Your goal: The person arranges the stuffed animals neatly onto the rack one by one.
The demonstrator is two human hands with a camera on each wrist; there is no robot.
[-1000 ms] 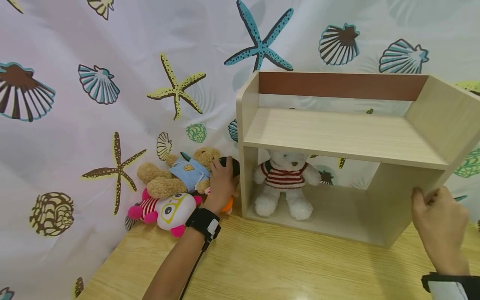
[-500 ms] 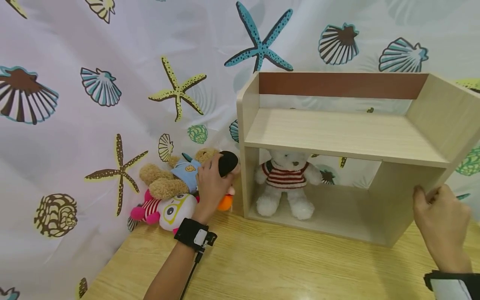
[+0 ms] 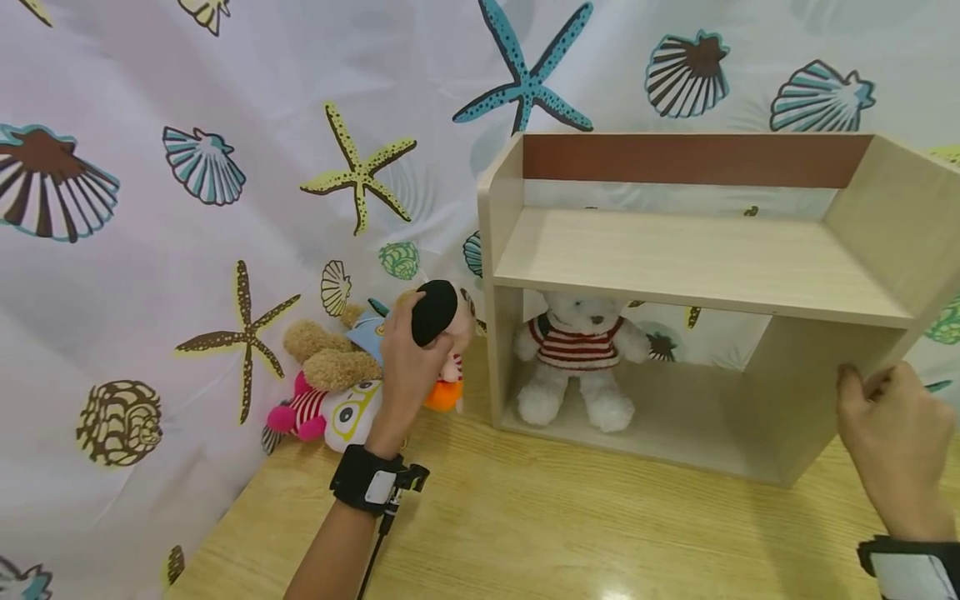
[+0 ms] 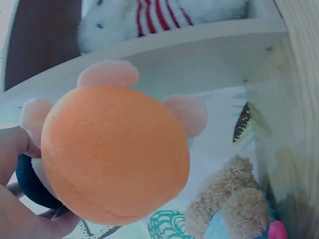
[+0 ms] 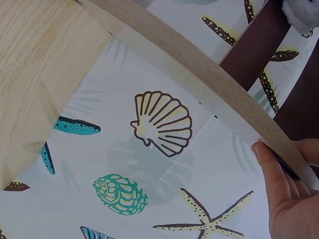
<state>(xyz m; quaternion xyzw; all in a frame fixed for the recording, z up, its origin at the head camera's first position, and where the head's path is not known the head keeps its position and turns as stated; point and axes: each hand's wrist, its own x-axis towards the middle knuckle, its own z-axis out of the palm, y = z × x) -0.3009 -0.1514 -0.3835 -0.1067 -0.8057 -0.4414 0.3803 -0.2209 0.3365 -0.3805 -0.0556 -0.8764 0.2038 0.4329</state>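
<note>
My left hand (image 3: 411, 354) grips a plush doll (image 3: 435, 312) by its black, rounded head. In the left wrist view the doll's round orange underside (image 4: 117, 154) faces the camera, with stubby pink limbs around it. Behind that hand lie a brown teddy bear (image 3: 330, 354) in a blue shirt and a pink-and-white plush toy (image 3: 348, 417) with yellow glasses. My right hand (image 3: 896, 446) pinches the front edge of the wooden shelf's (image 3: 705, 258) right side panel, fingers outside and thumb inside. A white teddy bear (image 3: 581, 354) in a striped shirt sits upright in the lower compartment, at its left.
The two-tier shelf stands on a wood-grain table (image 3: 600, 517), its left panel just right of the held doll. A curtain (image 3: 247, 67) printed with shells and starfish hangs behind. A black cable (image 3: 371, 554) trails from the left wrist strap.
My left hand has lifted the doll from beside the shelf and drawn it slightly left and nearer, tilting it. My right hand keeps its grip on the shelf panel.
</note>
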